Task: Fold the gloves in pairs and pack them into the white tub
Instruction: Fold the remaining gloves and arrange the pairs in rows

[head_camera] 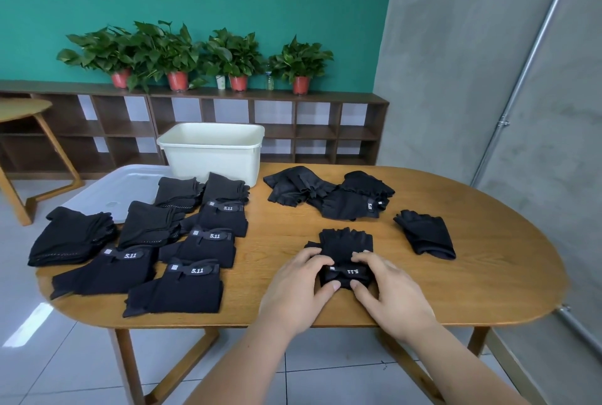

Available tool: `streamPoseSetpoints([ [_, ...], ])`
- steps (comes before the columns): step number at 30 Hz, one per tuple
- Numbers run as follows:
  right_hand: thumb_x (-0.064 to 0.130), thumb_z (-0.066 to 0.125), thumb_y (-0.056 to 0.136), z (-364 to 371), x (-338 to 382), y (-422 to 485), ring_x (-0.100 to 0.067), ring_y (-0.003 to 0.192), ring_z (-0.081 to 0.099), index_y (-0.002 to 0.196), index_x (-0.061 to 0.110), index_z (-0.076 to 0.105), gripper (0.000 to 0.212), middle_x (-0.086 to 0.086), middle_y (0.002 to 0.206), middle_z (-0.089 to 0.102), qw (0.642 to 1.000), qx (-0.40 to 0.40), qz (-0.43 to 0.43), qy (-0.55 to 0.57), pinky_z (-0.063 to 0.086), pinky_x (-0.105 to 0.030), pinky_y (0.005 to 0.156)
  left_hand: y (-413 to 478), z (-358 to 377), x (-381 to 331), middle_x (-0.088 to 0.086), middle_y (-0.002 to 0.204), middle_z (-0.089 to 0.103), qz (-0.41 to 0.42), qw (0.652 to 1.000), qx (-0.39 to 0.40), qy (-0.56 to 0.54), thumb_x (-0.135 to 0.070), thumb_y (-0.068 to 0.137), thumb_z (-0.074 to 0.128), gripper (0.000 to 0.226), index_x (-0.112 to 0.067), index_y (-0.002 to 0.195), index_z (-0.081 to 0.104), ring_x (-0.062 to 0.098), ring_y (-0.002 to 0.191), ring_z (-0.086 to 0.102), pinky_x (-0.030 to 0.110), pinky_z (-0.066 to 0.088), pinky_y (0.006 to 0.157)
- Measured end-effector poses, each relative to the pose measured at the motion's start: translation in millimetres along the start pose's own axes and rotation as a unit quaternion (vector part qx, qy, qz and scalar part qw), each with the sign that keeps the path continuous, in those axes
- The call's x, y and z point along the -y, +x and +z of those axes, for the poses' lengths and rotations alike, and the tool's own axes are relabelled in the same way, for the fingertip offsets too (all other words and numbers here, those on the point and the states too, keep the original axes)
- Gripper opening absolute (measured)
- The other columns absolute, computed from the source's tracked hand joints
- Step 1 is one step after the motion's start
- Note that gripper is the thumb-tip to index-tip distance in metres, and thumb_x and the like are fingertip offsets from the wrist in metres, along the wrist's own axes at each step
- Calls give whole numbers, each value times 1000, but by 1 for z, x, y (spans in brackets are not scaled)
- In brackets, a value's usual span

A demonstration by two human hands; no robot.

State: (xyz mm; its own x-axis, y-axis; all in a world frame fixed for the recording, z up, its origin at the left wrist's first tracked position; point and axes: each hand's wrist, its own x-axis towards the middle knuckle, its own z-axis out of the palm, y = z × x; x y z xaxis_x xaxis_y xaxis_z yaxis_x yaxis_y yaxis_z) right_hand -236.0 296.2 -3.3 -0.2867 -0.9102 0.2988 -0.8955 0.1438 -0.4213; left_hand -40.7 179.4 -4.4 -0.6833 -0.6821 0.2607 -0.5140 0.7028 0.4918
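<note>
- Near the front edge of the oval wooden table (456, 277), the left hand (294, 287) and the right hand (389, 290) both bear on a black fingerless fabric glove (345, 241). Each grip pinches the cuff end, with fingers curled over the labelled strap and thumbs tucked at the near hem.
- The fabric looks soft and limp. If one grip rolls or lifts ahead of the other, the fold is likely to skew and spring open once released.
- I cannot tell whether one glove or a stacked pair lies under the hands. Folding a single would break the pairing and leave the lone black glove (425, 237) to the right without a mate.
- The white rectangular plastic tub (211, 157) stands at the far side of the table, behind the rows of folded black gloves (182, 287) on the left.
- Carrying a loosely held bundle across those rows could snag or shove them. The nearest ones lie right at the table's edge, so they could slide off.
- The held glove lies flat between the two hands, finger stubs pointing away from the person and cuff toward them. It is matte black with short open fingers, and its white 5.11 mark reads upside down from the head view.
- A heap of unfolded black gloves (325, 196) waits further back, well apart from the hands. The tub's inside is hidden, so I cannot tell what it holds.
</note>
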Motion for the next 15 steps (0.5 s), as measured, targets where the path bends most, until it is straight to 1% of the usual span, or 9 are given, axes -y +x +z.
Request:
streamPoseSetpoints([
  [3, 39, 61, 98, 1, 0, -1, 7, 142, 41, 122, 47, 58, 26, 27, 144, 55, 998, -52, -8, 25, 46, -31, 111, -1, -2, -1, -28, 150, 37, -9, 1000, -2, -15, -56, 99, 61, 36, -40, 131, 55, 6, 125, 53, 31, 48, 100],
  [5, 38, 62, 98, 4, -2, 0, 9, 140, 41, 120, 44, 65, 23, 26, 140, 59, 998, -65, -14, 14, 46, -28, 110, -2, -2, -3, -28, 150, 36, -17, 1000, -8, -21, -56, 99, 63, 32, -39, 125, 55, 7, 122, 55, 32, 50, 97],
  [7, 40, 61, 98, 7, -5, 0, 9, 140, 42, 120, 43, 68, 23, 26, 138, 61, 997, -74, -18, 6, 47, -28, 110, -3, -1, -3, -27, 152, 34, -21, 999, -14, -22, -55, 99, 64, 30, -37, 121, 54, 7, 122, 55, 32, 51, 97],
  [9, 43, 60, 97, 8, -6, 0, 7, 139, 43, 120, 43, 70, 25, 27, 136, 62, 996, -85, -21, 4, 48, -31, 109, -3, 1, -1, -25, 155, 32, -13, 999, -28, -22, -54, 98, 65, 29, -36, 119, 56, 6, 132, 50, 32, 48, 104],
  [11, 49, 60, 94, 8, -5, -1, 4, 136, 44, 122, 43, 71, 30, 28, 133, 60, 995, -95, -29, 1, 49, -32, 106, -3, 2, 1, -23, 158, 31, -4, 999, -48, -21, -54, 98, 66, 29, -36, 119, 58, 5, 144, 38, 32, 41, 115],
  [13, 52, 64, 91, 6, -3, -3, 1, 127, 46, 129, 41, 69, 40, 28, 128, 56, 994, -96, -47, -9, 50, -27, 100, -3, 3, 1, -21, 159, 32, -11, 998, -57, -12, -56, 100, 62, 30, -35, 122, 59, 7, 147, 34, 32, 37, 119],
  [15, 52, 69, 86, 3, 0, -4, 2, 120, 47, 134, 42, 61, 50, 27, 124, 54, 996, -80, -41, -7, 49, -24, 95, -4, 3, 0, -20, 159, 32, -23, 998, -58, -5, -57, 101, 58, 35, -34, 128, 59, 8, 147, 35, 32, 36, 120],
])
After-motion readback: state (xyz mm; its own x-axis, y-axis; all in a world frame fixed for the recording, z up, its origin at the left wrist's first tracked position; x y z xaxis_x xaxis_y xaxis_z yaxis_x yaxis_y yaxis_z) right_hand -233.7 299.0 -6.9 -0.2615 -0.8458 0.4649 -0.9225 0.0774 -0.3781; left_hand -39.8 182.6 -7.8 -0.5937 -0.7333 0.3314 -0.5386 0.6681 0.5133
